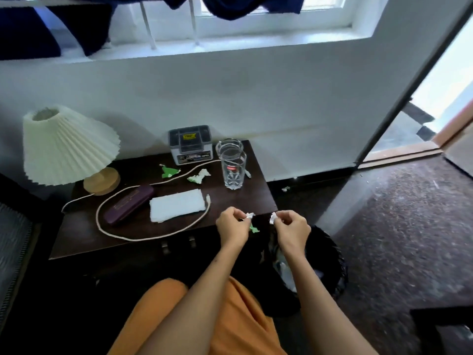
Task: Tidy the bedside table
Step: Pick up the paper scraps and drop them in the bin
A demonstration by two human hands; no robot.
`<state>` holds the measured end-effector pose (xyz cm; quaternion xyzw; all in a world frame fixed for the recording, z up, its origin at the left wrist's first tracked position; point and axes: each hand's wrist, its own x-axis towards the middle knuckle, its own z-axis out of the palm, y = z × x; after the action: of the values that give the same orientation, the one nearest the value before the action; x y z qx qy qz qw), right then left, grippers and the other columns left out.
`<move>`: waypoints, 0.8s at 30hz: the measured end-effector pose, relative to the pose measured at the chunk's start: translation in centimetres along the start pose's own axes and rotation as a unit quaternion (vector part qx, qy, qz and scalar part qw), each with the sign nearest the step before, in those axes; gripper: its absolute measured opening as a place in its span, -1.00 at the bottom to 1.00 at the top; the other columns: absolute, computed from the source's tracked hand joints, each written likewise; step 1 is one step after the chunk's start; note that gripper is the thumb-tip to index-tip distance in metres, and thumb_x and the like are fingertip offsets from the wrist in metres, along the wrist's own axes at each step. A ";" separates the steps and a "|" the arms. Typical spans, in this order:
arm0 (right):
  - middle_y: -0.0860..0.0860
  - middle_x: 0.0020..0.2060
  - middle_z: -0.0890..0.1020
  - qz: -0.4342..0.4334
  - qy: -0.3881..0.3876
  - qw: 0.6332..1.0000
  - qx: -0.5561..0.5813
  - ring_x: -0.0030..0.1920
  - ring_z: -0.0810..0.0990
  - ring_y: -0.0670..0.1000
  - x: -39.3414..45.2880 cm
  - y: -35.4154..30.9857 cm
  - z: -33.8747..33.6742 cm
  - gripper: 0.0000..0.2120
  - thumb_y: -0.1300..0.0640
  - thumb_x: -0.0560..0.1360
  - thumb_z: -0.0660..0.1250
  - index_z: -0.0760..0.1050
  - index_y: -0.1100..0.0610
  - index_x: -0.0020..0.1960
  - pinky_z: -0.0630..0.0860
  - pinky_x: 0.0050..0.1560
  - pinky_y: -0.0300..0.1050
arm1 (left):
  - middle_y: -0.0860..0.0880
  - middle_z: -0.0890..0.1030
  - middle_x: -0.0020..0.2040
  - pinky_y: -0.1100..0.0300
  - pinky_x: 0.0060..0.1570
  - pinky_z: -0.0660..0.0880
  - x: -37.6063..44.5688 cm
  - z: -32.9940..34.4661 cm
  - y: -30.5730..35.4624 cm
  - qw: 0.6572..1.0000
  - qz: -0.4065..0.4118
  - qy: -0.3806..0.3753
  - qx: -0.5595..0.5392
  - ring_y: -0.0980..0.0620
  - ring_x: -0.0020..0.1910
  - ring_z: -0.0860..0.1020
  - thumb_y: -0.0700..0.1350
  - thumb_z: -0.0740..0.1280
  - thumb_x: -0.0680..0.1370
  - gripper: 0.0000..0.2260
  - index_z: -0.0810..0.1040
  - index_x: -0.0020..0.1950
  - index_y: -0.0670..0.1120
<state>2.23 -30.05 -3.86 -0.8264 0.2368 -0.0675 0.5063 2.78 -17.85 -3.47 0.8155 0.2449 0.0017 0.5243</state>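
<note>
My left hand (231, 226) pinches a crumpled white and green wrapper (250, 219) just off the front right corner of the dark bedside table (84, 239). My right hand (291, 228) pinches a small white paper scrap (273, 217) above a black waste bin (325, 265). Two more crumpled green and white wrappers (169, 171) (199, 176) lie on the table near the back. A white cable (153, 237) loops across the top around a purple case (128, 207) and a folded white cloth (176, 208).
A pleated cream lamp (66, 147) stands at the table's left. A grey box (190, 144) and two clear glasses (232, 166) stand at the back right. The bin holds some litter. An open doorway (435, 119) lies to the right.
</note>
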 end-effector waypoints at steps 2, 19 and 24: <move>-0.01 -0.32 0.60 0.012 0.038 0.999 -0.008 -0.23 0.56 0.00 0.2 2.3 -1.7 -0.96 0.21 0.39 0.44 0.58 0.16 -0.19 0.36 -0.13 -0.22 | -0.08 0.65 -0.28 0.07 -0.05 0.61 -1.2 3.0 -0.1 1.000 -0.021 -0.019 0.001 -0.08 -0.20 0.65 -0.25 0.48 0.34 -0.71 0.46 -0.45 0.02; 0.22 0.11 0.64 0.194 -0.054 0.971 -0.129 0.17 0.57 0.18 1.9 15.5 -4.3 -0.73 0.32 0.51 0.22 0.59 0.28 0.15 0.44 0.18 -0.12 | -0.06 0.30 -0.50 0.21 -0.39 0.23 -5.1 14.3 -3.9 0.951 -0.088 -0.246 0.166 0.05 -0.50 0.22 -0.35 0.15 0.44 -0.63 0.16 -0.51 -0.08; 0.27 0.16 0.60 0.206 -0.092 0.961 -0.158 0.22 0.53 0.23 2.1 15.5 -4.3 -0.70 0.35 0.51 0.18 0.54 0.33 0.20 0.42 0.22 -0.03 | -0.29 0.55 -0.27 0.08 -0.20 0.42 -4.6 15.8 -4.9 0.940 -0.127 -0.274 0.155 -0.29 -0.03 0.56 -0.33 0.18 0.48 -0.68 0.34 -0.47 -0.09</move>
<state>-2.48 -40.30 -15.51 -0.8320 0.3619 0.1529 0.3917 0.84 -31.58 -13.61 0.8175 0.1906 -0.3268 0.4343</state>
